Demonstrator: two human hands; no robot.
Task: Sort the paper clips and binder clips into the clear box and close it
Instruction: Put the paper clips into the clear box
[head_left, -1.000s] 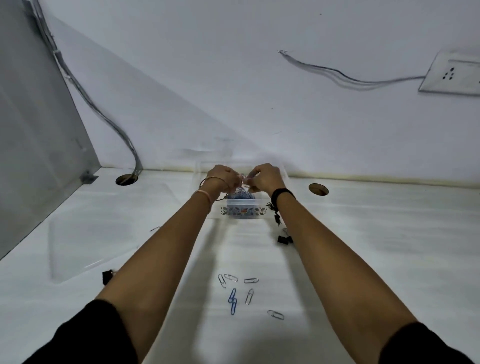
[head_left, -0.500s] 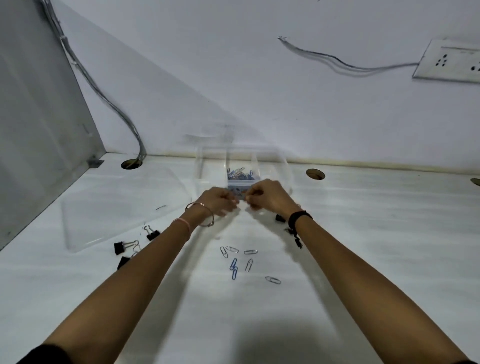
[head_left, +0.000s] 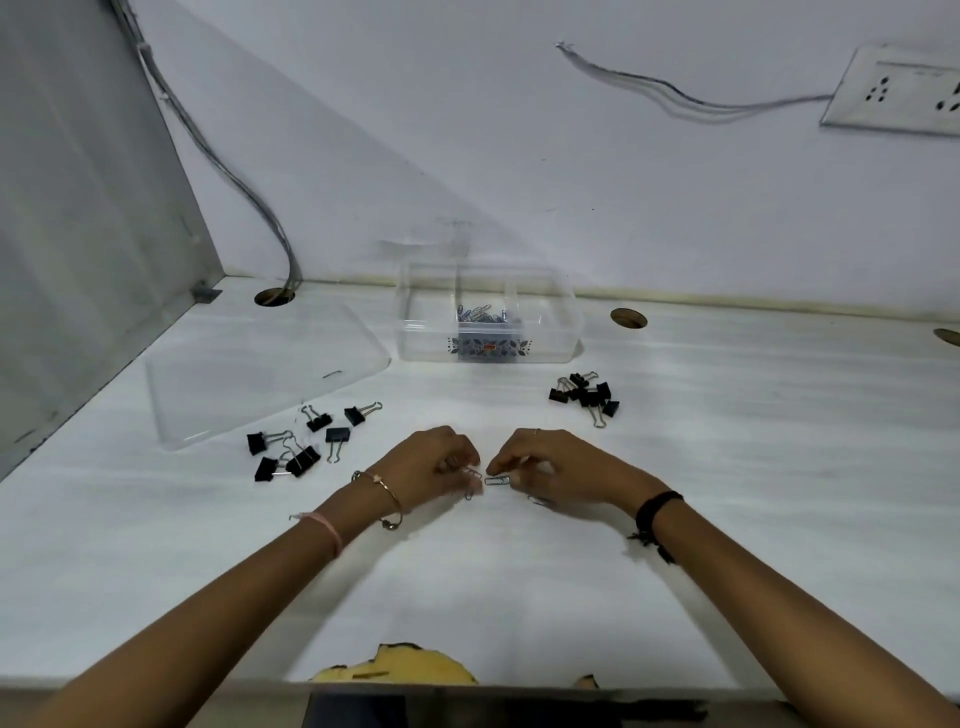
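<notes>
The clear box stands open at the back of the white table, with a heap of paper clips in its middle compartment. Its clear lid lies flat to the left. My left hand and my right hand rest on the table in front of the box, fingertips nearly touching. The left pinches a paper clip; the right pinches another paper clip. Several black binder clips lie to the left, and a second cluster of binder clips to the right.
The table's front edge has a chipped yellow patch. Round cable holes pierce the table near the back wall. A grey panel closes the left side, with a cable running down into a hole. A wall socket sits upper right.
Both hands have drawn back from the box toward me and come down onto the loose paper clips on the table. The camera view has tilted down.
</notes>
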